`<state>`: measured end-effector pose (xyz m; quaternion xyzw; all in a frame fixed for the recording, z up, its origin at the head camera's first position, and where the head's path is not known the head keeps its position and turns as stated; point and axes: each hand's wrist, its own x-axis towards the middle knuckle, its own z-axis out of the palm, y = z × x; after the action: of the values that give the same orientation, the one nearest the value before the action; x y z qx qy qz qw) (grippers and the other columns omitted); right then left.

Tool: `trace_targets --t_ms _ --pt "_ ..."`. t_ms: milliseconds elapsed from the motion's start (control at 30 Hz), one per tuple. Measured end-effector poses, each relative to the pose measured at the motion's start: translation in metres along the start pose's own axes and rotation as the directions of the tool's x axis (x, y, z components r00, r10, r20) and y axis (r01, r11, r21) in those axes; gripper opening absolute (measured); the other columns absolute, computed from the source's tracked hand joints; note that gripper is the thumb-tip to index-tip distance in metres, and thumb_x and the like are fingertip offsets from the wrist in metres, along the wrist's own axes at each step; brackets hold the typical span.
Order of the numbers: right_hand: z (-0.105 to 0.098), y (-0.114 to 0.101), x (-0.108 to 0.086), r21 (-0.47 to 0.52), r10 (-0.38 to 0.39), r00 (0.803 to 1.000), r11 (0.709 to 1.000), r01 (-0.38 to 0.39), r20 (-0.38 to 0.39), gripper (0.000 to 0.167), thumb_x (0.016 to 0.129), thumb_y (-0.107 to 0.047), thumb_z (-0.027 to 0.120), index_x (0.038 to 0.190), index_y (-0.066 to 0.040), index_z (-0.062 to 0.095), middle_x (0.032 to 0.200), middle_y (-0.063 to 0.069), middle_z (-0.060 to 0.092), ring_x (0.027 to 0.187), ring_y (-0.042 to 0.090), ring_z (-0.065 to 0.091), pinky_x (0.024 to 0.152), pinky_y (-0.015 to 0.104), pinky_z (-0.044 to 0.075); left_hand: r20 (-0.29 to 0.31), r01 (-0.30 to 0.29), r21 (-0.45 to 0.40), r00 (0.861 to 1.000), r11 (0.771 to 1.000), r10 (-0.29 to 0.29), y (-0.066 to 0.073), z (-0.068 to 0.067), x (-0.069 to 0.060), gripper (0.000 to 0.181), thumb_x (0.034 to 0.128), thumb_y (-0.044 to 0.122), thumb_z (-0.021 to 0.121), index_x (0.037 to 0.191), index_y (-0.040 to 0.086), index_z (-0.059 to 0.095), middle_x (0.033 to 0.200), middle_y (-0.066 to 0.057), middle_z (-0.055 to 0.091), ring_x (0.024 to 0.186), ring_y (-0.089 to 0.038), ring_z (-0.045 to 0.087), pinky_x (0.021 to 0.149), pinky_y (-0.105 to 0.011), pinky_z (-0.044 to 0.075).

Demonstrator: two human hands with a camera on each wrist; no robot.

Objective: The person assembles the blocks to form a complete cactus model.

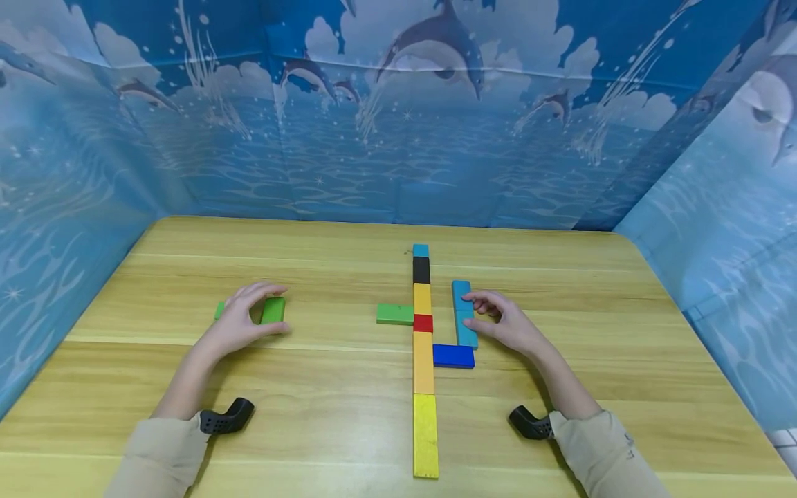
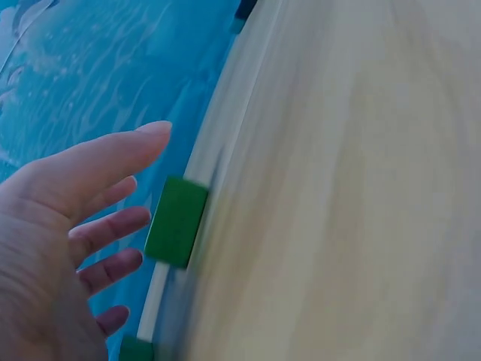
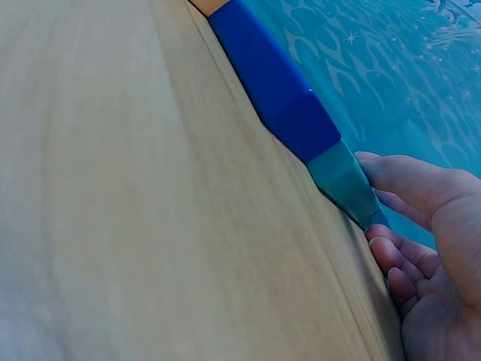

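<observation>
My left hand [image 1: 239, 321] is spread around a green block [image 1: 272, 310], thumb and fingers apart with a gap to it; the left wrist view shows the hand [image 2: 52, 233] beside the green block [image 2: 176, 222]. Another green block [image 1: 219, 310] is partly hidden behind this hand. My right hand [image 1: 507, 324] has its thumb and index fingertips at the right side of two light blue blocks [image 1: 461, 290] laid end to end. In the right wrist view, the hand [image 3: 443, 256] is at the light blue block [image 3: 346, 180]; whether it presses cannot be told.
A column of light blue, black, orange, red and yellow blocks [image 1: 425, 436] runs down the wooden table [image 1: 324, 415]. A green block [image 1: 395, 315] touches its left side, a dark blue block [image 1: 453, 356] its right. A dolphin-print cloth [image 1: 349, 173] surrounds the table's back and sides.
</observation>
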<state>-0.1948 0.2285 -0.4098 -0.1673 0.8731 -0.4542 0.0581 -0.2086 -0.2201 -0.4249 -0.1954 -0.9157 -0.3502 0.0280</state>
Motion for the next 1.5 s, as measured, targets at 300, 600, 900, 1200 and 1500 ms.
trace_targets --t_ms 300,600,900,1200,1500 --pt "0.000 0.000 0.000 -0.001 0.000 1.000 1.000 0.000 0.000 0.041 0.084 -0.008 0.065 0.121 0.004 0.052 0.099 0.019 0.051 0.090 0.031 0.043 0.071 0.025 0.036 -0.010 -0.008 0.052 1.000 0.999 0.009 -0.009 -0.005 -0.009 0.066 0.0699 0.030 0.079 0.126 0.009 0.051 0.127 -0.015 0.048 0.115 -0.037 0.037 0.091 -0.056 0.019" --pt "0.000 0.001 0.000 0.004 0.001 1.000 1.000 -0.001 -0.001 0.041 0.084 -0.008 0.065 0.121 0.004 0.052 0.099 0.019 0.051 0.090 0.031 0.043 0.071 0.025 0.036 0.007 -0.002 0.110 1.000 0.994 0.001 -0.015 -0.009 -0.010 0.075 0.0661 0.034 0.081 0.129 0.010 0.047 0.128 -0.016 0.046 0.114 -0.037 0.035 0.089 -0.055 0.017" --pt "0.000 0.001 0.000 0.007 0.010 1.000 1.000 -0.009 -0.001 0.041 0.084 -0.008 0.065 0.121 0.004 0.052 0.099 0.019 0.050 0.091 0.031 0.043 0.071 0.025 0.036 0.015 0.005 0.148 1.000 0.989 -0.007 -0.022 -0.010 -0.011 0.073 0.0661 0.035 0.080 0.128 0.011 0.049 0.126 -0.017 0.048 0.113 -0.037 0.035 0.090 -0.057 0.012" --pt "0.000 0.001 0.000 0.010 0.004 1.000 1.000 -0.004 -0.001 0.041 0.084 -0.008 0.064 0.121 0.004 0.052 0.100 0.018 0.051 0.090 0.031 0.043 0.071 0.025 0.036 0.009 0.019 0.155 1.000 0.988 -0.020 -0.022 -0.010 -0.011 0.070 0.0663 0.034 0.080 0.125 0.010 0.051 0.124 -0.017 0.050 0.113 -0.037 0.036 0.088 -0.055 0.015" --pt "0.000 0.001 0.000 0.019 0.006 1.000 1.000 -0.006 0.003 0.041 0.085 -0.008 0.064 0.122 0.004 0.052 0.100 0.018 0.050 0.090 0.030 0.043 0.072 0.025 0.036 -0.077 -0.007 0.107 0.997 0.994 0.016 -0.017 -0.003 -0.004 0.070 0.0608 0.029 0.084 0.120 0.007 0.054 0.117 -0.014 0.054 0.110 -0.034 0.041 0.089 -0.054 0.017"
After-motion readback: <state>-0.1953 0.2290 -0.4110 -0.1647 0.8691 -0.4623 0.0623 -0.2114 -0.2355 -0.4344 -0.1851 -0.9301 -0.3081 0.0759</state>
